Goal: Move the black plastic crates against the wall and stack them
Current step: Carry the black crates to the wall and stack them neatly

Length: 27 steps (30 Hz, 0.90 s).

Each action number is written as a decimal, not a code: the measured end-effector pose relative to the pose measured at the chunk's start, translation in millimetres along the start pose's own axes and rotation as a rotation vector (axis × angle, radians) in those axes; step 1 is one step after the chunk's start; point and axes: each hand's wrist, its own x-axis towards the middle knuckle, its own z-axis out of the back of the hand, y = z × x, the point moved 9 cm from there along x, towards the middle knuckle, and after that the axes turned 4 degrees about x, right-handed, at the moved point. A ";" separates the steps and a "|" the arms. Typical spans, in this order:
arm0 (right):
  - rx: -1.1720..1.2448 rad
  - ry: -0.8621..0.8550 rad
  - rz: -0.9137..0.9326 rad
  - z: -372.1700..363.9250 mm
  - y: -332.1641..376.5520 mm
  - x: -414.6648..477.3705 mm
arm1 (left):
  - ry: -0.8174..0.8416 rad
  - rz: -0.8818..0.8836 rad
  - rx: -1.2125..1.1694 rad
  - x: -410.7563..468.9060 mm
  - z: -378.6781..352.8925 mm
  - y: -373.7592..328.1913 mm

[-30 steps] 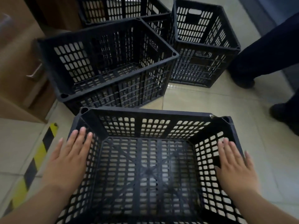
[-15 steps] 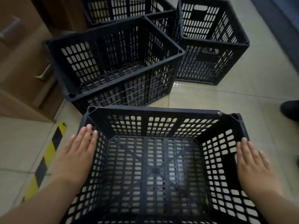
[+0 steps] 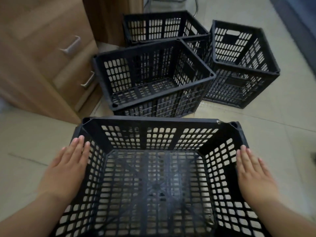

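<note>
A black slotted plastic crate fills the lower half of the head view, held between my two hands. My left hand presses flat against its left side with straight fingers. My right hand presses flat against its right side the same way. Just beyond it stands a second black crate, on the floor beside a wooden cabinet. A third crate stands to the right of that one, and another crate sits behind them.
A wooden drawer cabinet with metal handles stands at the left. The floor is pale tile. Chair legs show at the top, and a dark strip runs along the upper right.
The view has lifted and the held crate has come away from the yellow-black floor tape. The shoe at the right edge is nearly out of view. Both hands stay flat on the crate's sides.
</note>
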 end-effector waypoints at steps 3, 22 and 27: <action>0.069 -0.022 0.057 13.0 41.7 24.4 | -0.035 0.038 0.017 -26.8 -14.2 54.3; 0.382 -0.184 0.645 159.1 419.1 128.3 | 0.228 0.787 0.049 -338.3 -70.4 337.6; 0.382 -0.225 0.786 209.4 527.4 128.8 | 0.356 0.918 0.032 -421.9 -81.1 393.8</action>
